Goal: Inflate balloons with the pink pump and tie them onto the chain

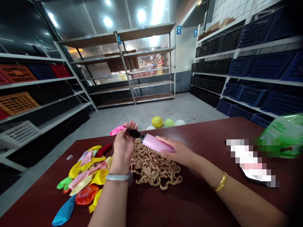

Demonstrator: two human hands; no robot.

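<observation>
1. Near the middle of the frame, a pink pump (157, 144) with a black nozzle end (133, 133) slants above the counter (151, 209).
2. The right hand (178, 150) has its grip wrapped around the pump's pink body, fingers above and thumb below.
3. The left hand (125, 143), palm turned up, has its grip around the black end, thumb across it.
4. A pink balloon (117, 130) sticks out left of that hand; whether it sits on the nozzle cannot be told.
5. Below the pump, lower centre, lies a heap of tan, curly strands (156, 168).
6. At lower left, limp coloured balloons (81, 168) lie in a loose pile.
7. Beyond the counter's far edge, yellow (157, 121) and green balloons (169, 122) show, rounded.
8. A green plastic bag (284, 134) sits at the right edge.
</observation>
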